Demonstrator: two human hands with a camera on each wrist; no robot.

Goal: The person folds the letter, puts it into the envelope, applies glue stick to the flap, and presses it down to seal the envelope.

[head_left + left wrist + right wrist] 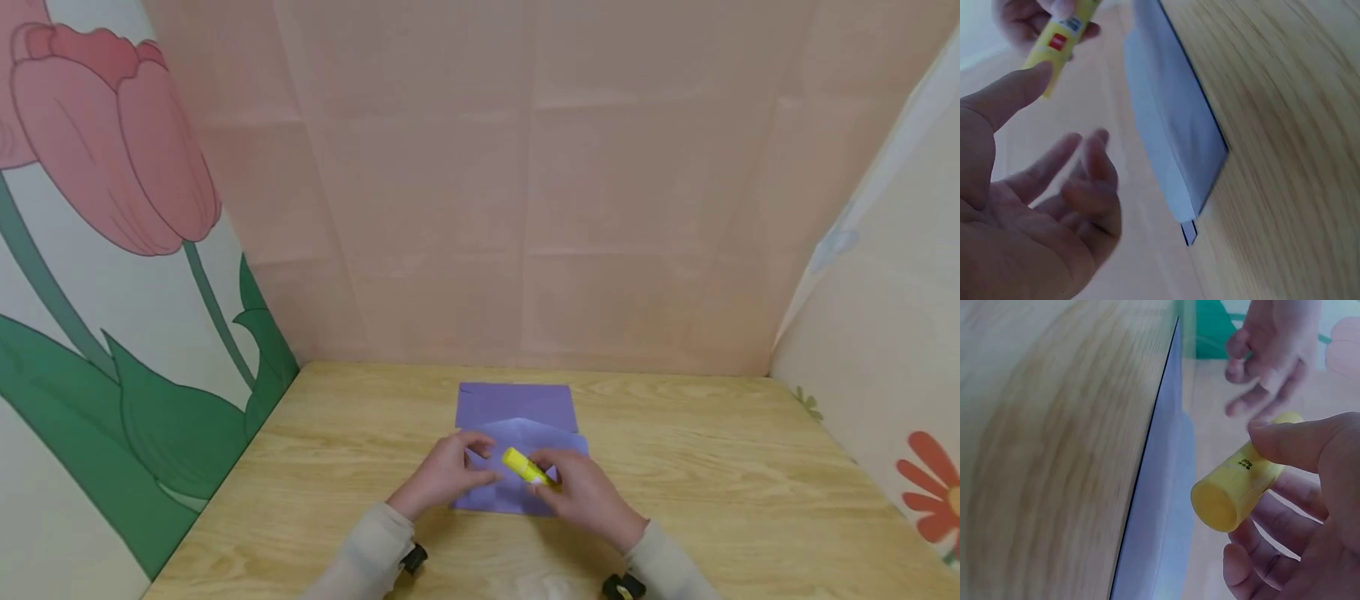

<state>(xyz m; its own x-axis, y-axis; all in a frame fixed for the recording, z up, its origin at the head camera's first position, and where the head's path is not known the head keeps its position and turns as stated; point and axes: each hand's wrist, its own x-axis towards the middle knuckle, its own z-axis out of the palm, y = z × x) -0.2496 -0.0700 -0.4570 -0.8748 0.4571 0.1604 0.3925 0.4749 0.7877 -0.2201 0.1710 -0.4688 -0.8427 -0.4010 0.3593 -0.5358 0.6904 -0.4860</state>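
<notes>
A yellow glue stick (521,463) is held by my right hand (581,496) above a purple envelope, pinched between thumb and fingers. Its round end faces the camera in the right wrist view, and a small red label shows on the glue stick (1057,42) in the left wrist view. My left hand (453,468) hovers to the left with loosely bent fingers and holds nothing. In the head view a small gap parts it from the glue stick. Beneath both hands lies the light purple envelope (495,497), its pointed flap (517,429) spread toward the back.
Behind the envelope a darker purple paper piece (517,404) lies partly covered by the flap. All this is on a wood-grain table (360,433). A pinkish cloth wall (525,208) stands at the back, with flower-printed panels (120,150) at the sides.
</notes>
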